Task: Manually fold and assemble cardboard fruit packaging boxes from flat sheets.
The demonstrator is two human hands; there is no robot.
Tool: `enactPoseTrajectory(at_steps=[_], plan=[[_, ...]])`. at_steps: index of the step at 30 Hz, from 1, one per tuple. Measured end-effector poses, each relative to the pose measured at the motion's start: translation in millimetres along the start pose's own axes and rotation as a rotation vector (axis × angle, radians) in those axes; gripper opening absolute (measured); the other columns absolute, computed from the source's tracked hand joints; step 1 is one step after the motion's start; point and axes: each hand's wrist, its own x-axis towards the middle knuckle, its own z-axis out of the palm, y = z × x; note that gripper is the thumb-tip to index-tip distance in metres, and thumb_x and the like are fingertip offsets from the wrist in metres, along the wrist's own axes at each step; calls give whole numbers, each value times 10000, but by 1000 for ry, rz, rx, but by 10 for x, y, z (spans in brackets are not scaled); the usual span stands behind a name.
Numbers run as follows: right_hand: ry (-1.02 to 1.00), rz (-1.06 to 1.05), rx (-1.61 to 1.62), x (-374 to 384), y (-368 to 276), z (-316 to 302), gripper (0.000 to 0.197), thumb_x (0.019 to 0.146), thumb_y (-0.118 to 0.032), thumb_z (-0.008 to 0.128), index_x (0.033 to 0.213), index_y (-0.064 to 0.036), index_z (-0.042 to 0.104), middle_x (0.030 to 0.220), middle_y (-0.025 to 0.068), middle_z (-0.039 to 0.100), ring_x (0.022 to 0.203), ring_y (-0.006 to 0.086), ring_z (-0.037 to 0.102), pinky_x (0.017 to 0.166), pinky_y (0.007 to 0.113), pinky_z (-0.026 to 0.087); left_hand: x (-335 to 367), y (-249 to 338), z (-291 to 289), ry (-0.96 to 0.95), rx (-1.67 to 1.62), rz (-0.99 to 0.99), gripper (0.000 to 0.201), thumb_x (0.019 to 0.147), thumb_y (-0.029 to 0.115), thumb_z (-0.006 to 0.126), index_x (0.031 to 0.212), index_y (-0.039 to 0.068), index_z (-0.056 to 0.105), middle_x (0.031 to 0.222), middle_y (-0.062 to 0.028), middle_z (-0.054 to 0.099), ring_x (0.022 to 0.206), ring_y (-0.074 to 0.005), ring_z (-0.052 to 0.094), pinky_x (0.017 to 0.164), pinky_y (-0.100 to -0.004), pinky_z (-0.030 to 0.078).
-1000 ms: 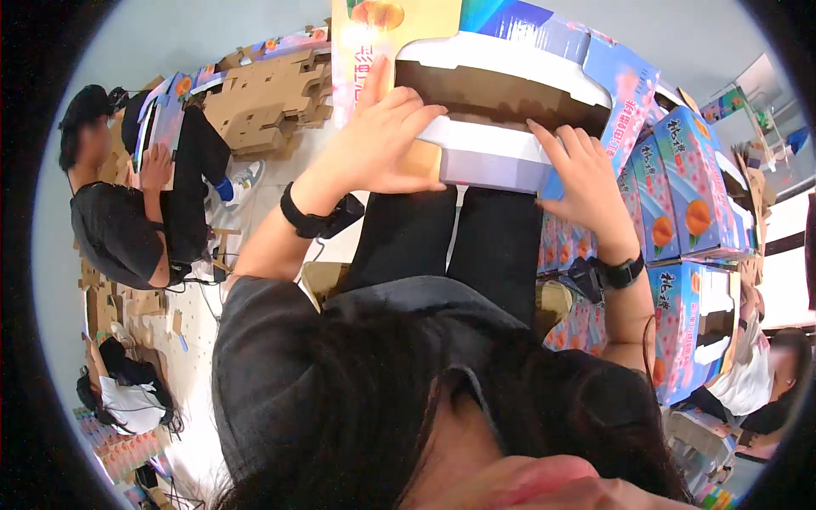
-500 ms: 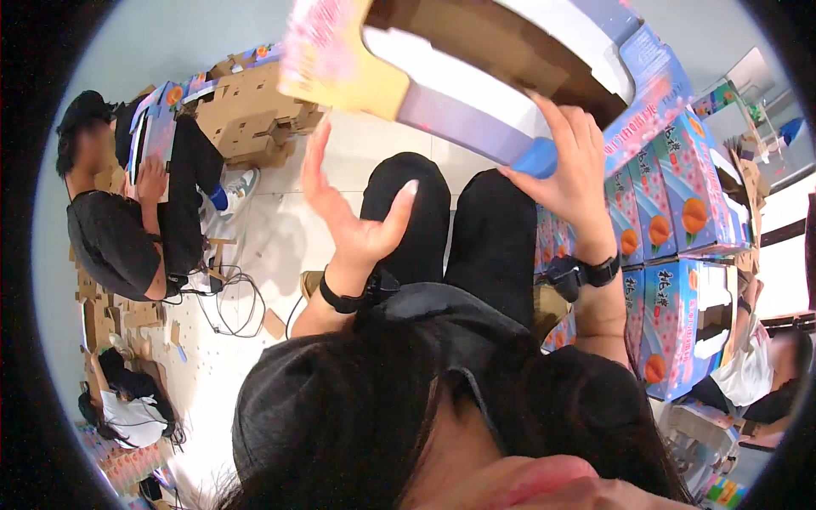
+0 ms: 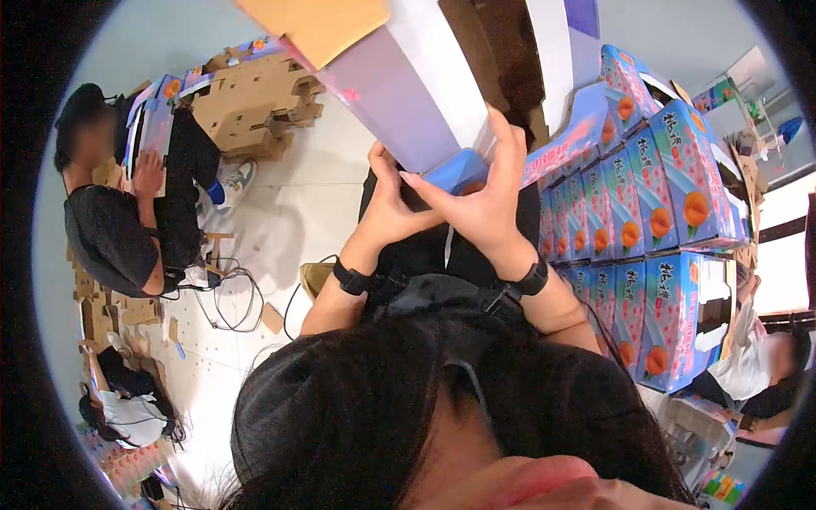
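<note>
From my end, the box [image 3: 393, 98] points lengthwise toward 11 o'clock; my right hand [image 3: 486, 202] pinches its near end, left hand [image 3: 393, 214] close by, can't tell if gripping.

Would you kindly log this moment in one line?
Left hand: at open carton; right hand: gripping its near end; right side: stacked cartons

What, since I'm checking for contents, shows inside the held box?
Inside the box, shadowed brown cardboard shows. The right hand covers part of the near end; the far end is out of frame.
</note>
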Motion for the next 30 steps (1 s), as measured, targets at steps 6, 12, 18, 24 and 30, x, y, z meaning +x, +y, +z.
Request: enactPoseTrajectory(at_steps=[6, 12, 18, 24, 30], plan=[[179, 132, 142, -220, 63, 22, 947, 619, -165, 890, 1350, 22, 317, 1199, 143, 374, 1113, 252, 466, 899, 364, 439, 31, -36, 89, 18, -164, 106, 1321, 552, 109, 895, 1466, 100, -58, 1296, -157, 491, 1227, -295, 470, 1063, -428, 320], [-104, 73, -269, -226, -87, -505, 1007, 641, -352, 854, 1406, 26, 319, 1256, 208, 446, 1209, 359, 448, 1041, 467, 322, 100, -108, -7, -81, -93, 138, 1266, 523, 172, 909, 1505, 38, 120, 1356, -162, 452, 1254, -288, 462, 1076, -417, 318], [-315, -209, -734, -198, 135, -1075, 801, 740, -499, 700, 1366, -51, 476, 1459, 72, 436, 1396, 310, 311, 1135, 521, 185, 209, -39, 35, -106, -96, 146, 1224, 538, 220, 913, 1481, -18, 170, 1403, -185, 410, 1300, -300, 427, 1081, -421, 325], [-620, -417, -870, 115, 441, -1412, 615, 601, -389, 758, 1109, -66, 632, 1370, 56, 504, 1388, 260, 326, 1150, 485, 214, 255, -36, 37, -152, 21, 145, 1202, 552, 279, 907, 1482, -1, 199, 1415, -189, 394, 1299, -303, 426, 1078, -429, 334], [-675, -667, -859, 313, 601, -1368, 449, 678, -496, 678, 760, -61, 606, 966, 47, 582, 1277, 243, 454, 1148, 501, 215, 153, -15, 8, -149, 1, 110, 1174, 572, 286, 894, 1481, 2, 208, 1447, -189, 353, 1328, -302, 389, 1097, -429, 313]])
